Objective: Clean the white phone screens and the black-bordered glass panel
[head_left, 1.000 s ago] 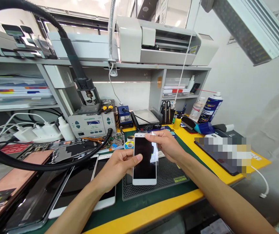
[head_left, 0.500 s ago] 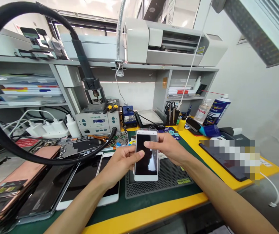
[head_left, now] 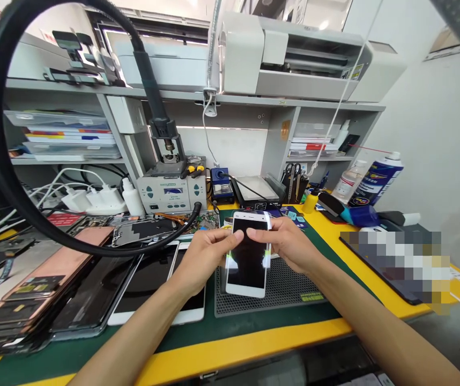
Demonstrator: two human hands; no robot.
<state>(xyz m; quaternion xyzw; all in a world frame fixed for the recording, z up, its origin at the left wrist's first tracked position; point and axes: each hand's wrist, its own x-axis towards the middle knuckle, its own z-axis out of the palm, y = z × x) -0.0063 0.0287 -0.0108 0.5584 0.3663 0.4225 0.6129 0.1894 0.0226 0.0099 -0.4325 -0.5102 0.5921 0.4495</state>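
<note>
Head view is showing both hands holding a phone [head_left: 248, 268] above the mesh mat [head_left: 286, 300], screen facing the wearer. The left hand [head_left: 209, 254] is pinching its left edge narrowly — thumb lying on the glass, fingers partly going behind. The right hand [head_left: 294, 244] is gripping the upper right edge likewise; its rear fingertips are not showing. By appearance, the phone is probably weighing little and staying stiff, its glass being slippery and fragile. Side edges are offering the soundest hold, thumbs pressing lightly — hard pressure mid-screen is risking cracks. White phones [head_left: 145, 284] are lying to the left; a station [head_left: 169, 195] is standing behind.
</note>
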